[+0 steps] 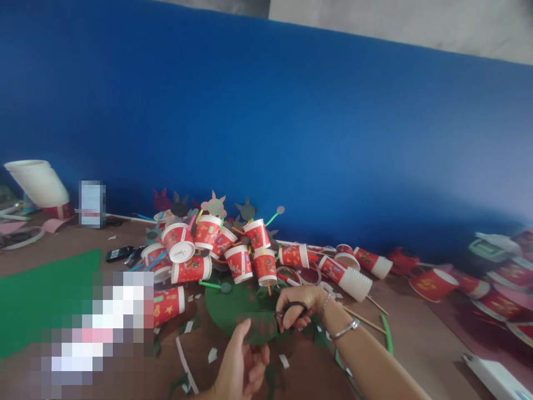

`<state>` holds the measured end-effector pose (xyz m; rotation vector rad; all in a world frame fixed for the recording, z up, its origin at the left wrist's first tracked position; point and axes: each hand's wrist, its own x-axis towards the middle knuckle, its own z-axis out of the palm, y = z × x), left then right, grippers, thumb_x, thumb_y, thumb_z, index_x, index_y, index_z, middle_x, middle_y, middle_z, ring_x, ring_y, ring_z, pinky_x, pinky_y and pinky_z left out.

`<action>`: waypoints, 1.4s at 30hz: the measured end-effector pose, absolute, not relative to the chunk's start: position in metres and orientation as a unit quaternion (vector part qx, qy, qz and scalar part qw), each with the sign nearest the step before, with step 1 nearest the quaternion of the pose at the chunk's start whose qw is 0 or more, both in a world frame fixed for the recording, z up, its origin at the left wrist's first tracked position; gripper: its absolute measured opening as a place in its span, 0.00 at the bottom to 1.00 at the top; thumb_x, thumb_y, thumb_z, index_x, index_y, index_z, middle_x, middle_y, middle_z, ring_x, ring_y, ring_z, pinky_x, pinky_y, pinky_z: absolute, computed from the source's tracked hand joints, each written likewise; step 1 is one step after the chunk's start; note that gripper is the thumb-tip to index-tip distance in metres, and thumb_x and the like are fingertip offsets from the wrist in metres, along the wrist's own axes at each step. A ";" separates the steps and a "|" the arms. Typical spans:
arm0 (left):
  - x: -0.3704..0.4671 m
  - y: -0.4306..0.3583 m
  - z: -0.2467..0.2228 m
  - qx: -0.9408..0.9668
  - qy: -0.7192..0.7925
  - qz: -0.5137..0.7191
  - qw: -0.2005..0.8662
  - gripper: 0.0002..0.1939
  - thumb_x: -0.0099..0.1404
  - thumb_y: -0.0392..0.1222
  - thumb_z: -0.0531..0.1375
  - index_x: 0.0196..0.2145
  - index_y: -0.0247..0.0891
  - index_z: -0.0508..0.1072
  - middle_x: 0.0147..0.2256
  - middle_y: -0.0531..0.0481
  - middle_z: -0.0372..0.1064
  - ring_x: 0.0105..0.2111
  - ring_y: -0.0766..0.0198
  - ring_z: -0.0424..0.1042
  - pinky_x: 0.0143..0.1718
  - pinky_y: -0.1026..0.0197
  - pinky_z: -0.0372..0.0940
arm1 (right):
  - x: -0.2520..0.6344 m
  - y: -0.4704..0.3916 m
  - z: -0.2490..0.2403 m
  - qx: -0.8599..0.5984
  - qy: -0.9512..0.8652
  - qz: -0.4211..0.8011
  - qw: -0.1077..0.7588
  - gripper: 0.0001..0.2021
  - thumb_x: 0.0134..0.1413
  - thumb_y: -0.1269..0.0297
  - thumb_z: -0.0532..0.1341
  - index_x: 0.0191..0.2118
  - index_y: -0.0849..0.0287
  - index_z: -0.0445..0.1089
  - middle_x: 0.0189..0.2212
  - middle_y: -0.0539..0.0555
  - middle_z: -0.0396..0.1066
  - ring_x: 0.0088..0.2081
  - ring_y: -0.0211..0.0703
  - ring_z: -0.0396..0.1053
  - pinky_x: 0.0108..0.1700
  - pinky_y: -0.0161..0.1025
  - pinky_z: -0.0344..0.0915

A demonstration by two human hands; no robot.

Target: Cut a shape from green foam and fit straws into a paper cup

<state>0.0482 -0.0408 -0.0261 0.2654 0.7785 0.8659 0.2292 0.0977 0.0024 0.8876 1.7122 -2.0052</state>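
- We seem to be trimming green paper: our right hand (pixel 295 312) is grasping scissors (pixel 298 305), its fingers closing around the dark handles, while the blades are blurring against a rounded green piece (pixel 261 326).
- That piece is lying between our two hands, around the middle of the worktop (pixel 410 330), well in from its far edge, with a larger dark green sheet (pixel 219 314) spreading behind it.
- Our left hand (pixel 245 361) is reaching up beside the piece, thumb at its left side; we cannot tell whether those fingers are pinching the paper or only steadying it.
- The next move, we are judging, is calling for a firm hold on the paper and a thumb staying clear of the blades (the right one is wearing bracelets, which should not be catching).
- Pale scraps (pixel 212 355) are littering the worktop around our hands, and red paper cups (pixel 238 264) are piling up between them and the far edge.
- A bright green sheet (pixel 45 300) is covering part of the left side, a white bucket (pixel 37 183) is tilting toward the far left corner, and a white box (pixel 497 378) is lying near the right edge.
- Beyond the far edge, a blue wall (pixel 291 122) is rising to a grey band (pixel 395 25).
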 end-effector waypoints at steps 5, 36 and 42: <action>0.050 -0.041 -0.021 0.128 0.434 0.481 0.751 0.21 0.46 0.58 0.59 0.18 0.35 0.64 0.14 0.56 0.61 0.08 0.80 0.40 0.11 0.70 0.31 | 0.228 0.097 0.002 0.310 0.598 -0.714 0.190 0.18 0.44 0.59 0.67 0.40 0.66 0.74 0.12 0.43 0.66 0.10 0.26 0.58 0.10 0.22 0.47; 0.047 -0.040 -0.016 0.103 0.427 0.501 0.745 0.21 0.51 0.58 0.56 0.20 0.34 0.63 0.14 0.54 0.63 0.09 0.81 0.42 0.12 0.71 0.34 | 0.208 0.109 -0.002 0.296 0.605 -0.715 0.189 0.13 0.38 0.60 0.69 0.28 0.65 0.72 0.10 0.42 0.64 0.10 0.27 0.56 0.11 0.23 0.50; 0.044 -0.039 -0.010 0.054 0.427 0.576 0.695 0.22 0.53 0.60 0.57 0.22 0.39 0.57 0.12 0.63 0.52 0.09 0.79 0.41 0.13 0.71 0.34 | 0.219 0.106 -0.001 0.311 0.606 -0.710 0.179 0.13 0.36 0.60 0.69 0.25 0.64 0.70 0.09 0.42 0.63 0.09 0.27 0.54 0.10 0.24 0.48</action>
